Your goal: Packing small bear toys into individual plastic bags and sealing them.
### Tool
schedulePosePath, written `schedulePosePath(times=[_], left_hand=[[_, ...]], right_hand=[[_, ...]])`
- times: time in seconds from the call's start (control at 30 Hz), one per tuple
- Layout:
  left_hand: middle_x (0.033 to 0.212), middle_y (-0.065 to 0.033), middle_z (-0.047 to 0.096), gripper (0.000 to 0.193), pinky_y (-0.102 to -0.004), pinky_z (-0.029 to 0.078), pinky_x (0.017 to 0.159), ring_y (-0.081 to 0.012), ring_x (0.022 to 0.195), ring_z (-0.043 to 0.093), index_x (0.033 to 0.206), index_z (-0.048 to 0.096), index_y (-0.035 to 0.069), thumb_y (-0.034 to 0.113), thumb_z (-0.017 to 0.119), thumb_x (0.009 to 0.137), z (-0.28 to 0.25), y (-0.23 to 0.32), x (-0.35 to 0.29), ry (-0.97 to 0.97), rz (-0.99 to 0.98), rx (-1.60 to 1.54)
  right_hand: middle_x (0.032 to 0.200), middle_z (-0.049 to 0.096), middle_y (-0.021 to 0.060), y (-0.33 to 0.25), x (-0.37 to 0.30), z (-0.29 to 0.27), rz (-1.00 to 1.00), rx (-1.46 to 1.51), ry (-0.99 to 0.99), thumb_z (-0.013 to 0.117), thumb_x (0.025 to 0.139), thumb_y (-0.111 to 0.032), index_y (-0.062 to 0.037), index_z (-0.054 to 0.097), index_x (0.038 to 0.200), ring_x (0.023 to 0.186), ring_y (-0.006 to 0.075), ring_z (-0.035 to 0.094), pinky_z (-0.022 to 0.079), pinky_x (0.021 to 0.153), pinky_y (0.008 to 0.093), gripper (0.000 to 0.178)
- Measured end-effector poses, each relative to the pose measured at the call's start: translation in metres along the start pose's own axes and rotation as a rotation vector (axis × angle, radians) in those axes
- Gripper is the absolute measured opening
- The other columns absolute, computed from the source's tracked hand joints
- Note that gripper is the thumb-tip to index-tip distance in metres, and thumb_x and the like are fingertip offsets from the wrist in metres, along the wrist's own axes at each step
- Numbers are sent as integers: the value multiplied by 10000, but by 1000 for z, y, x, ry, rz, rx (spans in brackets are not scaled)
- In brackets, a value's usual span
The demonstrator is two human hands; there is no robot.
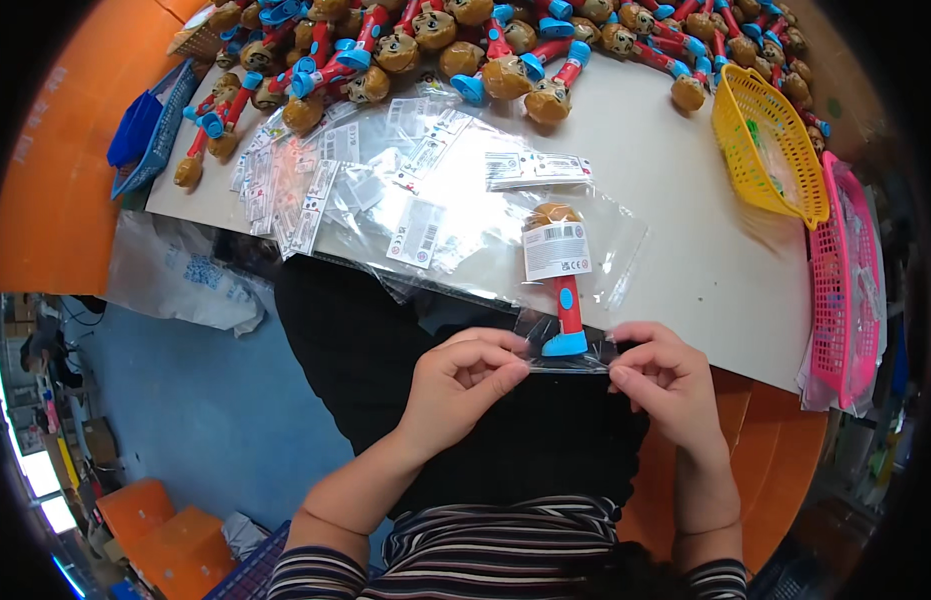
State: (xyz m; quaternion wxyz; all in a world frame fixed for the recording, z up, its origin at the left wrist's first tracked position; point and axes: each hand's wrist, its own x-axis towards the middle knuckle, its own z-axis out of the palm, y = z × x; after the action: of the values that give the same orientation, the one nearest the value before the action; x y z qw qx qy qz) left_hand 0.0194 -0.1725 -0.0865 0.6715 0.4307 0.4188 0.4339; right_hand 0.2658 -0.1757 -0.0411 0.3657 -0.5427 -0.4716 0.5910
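Observation:
A clear plastic bag point(617, 262) lies at the table's front edge, its near end reaching over my lap. Inside it is a toy point(568, 305) with a brown head, a red stem and a blue foot-like base turned toward me. A white printed label point(556, 250) covers part of the toy below its head. My left hand point(460, 380) pinches the near left corner of the bag between thumb and fingers. At the near right corner, my right hand point(670, 375) grips the plastic the same way. The bag's near edge is stretched straight between both hands.
Many similar toys point(435, 30) are heaped along the table's far side. Flat labelled bags point(415, 230) spread over the middle left. A blue basket point(165, 130) stands at the left, yellow point(770, 150) and pink baskets point(845, 290) at the right.

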Motion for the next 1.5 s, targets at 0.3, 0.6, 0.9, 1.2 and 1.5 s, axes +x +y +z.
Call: schedulePosePath(times=[0.3,0.6,0.9,1.2,1.5], left_hand=[[926,-136,653,242,-269,561,738,-165,834,663,1081,562,-29,-31,661,860,-3,-12,-4,65,-183,-300],[951,-120,645,424,-313,574,804,-198,896,678,1240,448,-29,-5,658,872,8,-4,1,26,-275,-331],[1008,-123,663,225,-314,554,852,-192,928,676,1055,539,7,-22,660,868,6,-7,-5,-109,-272,-387],[1148,-173,606,433,-358,518,931,-238,1091,624,1202,477,-16,45,708,841,-2,9,-9,-182,-183,-246],[1296,-279,515,508,-449,463,1004,-365,1201,547,1340,384,-21,212,582,935,14,22,13,-64,50,-399]], right_hand=[[831,668,101,9,7,-4,189,189,-30,688,830,10,26,612,872,672,113,652,528,579,210,89],[876,671,116,1,-4,23,152,252,138,653,843,29,33,443,1230,728,144,665,555,665,236,441],[991,668,169,13,-10,31,135,418,49,604,885,17,22,338,1338,843,184,677,565,746,281,525],[1022,665,169,12,-22,50,-53,291,110,651,833,52,5,311,1367,887,189,664,532,807,295,635],[1053,652,189,7,-31,58,-39,401,46,677,828,5,6,297,1378,913,203,666,542,797,290,668]])
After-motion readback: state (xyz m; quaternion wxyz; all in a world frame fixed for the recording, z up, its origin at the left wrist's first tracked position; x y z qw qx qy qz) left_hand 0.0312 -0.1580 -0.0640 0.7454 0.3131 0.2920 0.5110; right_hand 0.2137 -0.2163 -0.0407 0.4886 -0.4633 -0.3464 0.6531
